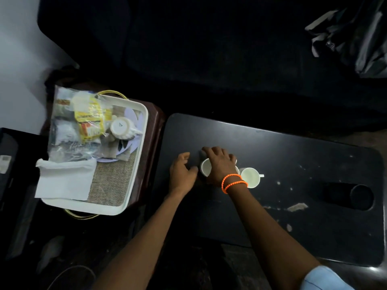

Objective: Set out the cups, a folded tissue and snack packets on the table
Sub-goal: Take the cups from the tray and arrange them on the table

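Two white cups stand upright on the dark table. My right hand lies over the top of the left cup, gripping it. The second cup is just right of my wrist, handle to the right. My left hand rests beside the left cup, fingers apart, thumb close to its side. A third cup lies upside down in the white tray at left. Snack packets in clear plastic fill the tray's far part. A white tissue lies at its near left corner.
The tray sits on a dark brown stool left of the table. The table has a round recess at its right end and scuffed spots. A black plastic bag lies at the far right.
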A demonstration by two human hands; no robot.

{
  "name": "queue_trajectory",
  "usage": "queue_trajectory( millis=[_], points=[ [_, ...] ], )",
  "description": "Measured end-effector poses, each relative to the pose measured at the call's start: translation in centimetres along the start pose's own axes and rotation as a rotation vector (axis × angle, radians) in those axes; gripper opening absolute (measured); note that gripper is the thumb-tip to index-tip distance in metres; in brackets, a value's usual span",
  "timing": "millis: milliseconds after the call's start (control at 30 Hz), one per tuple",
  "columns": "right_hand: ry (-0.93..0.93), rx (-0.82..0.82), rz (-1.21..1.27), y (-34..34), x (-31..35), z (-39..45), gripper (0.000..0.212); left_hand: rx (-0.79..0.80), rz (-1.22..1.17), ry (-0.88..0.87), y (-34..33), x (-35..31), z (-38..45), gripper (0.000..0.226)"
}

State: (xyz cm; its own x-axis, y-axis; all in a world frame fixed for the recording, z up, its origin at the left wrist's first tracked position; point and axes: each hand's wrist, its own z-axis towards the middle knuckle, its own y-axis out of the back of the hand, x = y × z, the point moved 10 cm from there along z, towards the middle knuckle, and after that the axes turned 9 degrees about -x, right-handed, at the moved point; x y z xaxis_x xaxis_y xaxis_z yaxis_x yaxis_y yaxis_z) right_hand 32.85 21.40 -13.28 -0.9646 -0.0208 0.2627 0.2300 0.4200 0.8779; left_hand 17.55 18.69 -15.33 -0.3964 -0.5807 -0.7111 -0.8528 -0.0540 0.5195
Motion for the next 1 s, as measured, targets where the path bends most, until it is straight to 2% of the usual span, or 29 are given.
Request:
queue_trajectory(
  millis=[67,167,233,267,333,467,533,600,667,767,867,900,967,1000],
  points=[
    [0.014,-0.01,0.07,0.9,2.5,1.1,0.104,-0.209,-0.07,-0.067,5.2,-2.0,1.6,0.046],
    [0.052,-0.078,0.27,2.6,8.0,3.0,0.086,-0.574,-0.146,-0.158,13.8,-4.4,2.7,0.043],
    [0.076,-0.089,0.468,3.2,12.0,4.2,0.075,-0.726,-0.149,-0.095,17.7,-4.4,3.7,0.047],
    [0.082,-0.093,0.541,3.4,14.0,4.7,0.071,-0.736,-0.149,-0.017,19.1,-3.9,4.6,0.049],
    [0.086,-0.093,0.611,3.6,17.3,6.0,0.069,-0.654,-0.148,0.126,20.4,-2.4,6.9,0.051],
    [0.061,-0.095,0.541,2.8,20.8,8.0,0.077,-0.495,-0.065,0.131,21.5,-1.3,9.9,0.036],
    [0.047,-0.142,0.458,2.7,20.9,8.4,0.074,-0.442,-0.135,0.17,21.5,-0.7,10.5,0.033],
    [0.077,-0.155,0.384,2.5,21.2,8.3,0.071,-0.417,-0.229,0.251,21.4,0.0,10.9,0.041],
    [0.082,-0.153,0.403,2.3,21.1,8.0,0.069,-0.422,-0.308,0.318,21.4,0.8,11.1,0.045],
    [0.049,-0.177,0.628,2.7,20.1,7.3,0.058,-0.422,-0.508,0.384,20.9,1.6,10.4,0.043],
    [-0.067,-0.185,1.117,3.6,18.1,6.2,0.039,-0.335,-0.692,0.377,19.5,1.1,9.0,0.046],
    [-0.123,-0.197,1.26,3.9,17.3,5.5,0.032,-0.285,-0.765,0.352,18.7,0.6,8.3,0.039],
    [-0.253,-0.2,1.473,3.8,15.5,3.8,0.035,-0.129,-0.899,0.261,16.5,-1.0,6.3,0.015],
    [-0.314,-0.177,1.553,3.4,14.7,2.8,0.043,-0.043,-0.937,0.219,15.4,-1.6,5.1,0.015]
  ],
)
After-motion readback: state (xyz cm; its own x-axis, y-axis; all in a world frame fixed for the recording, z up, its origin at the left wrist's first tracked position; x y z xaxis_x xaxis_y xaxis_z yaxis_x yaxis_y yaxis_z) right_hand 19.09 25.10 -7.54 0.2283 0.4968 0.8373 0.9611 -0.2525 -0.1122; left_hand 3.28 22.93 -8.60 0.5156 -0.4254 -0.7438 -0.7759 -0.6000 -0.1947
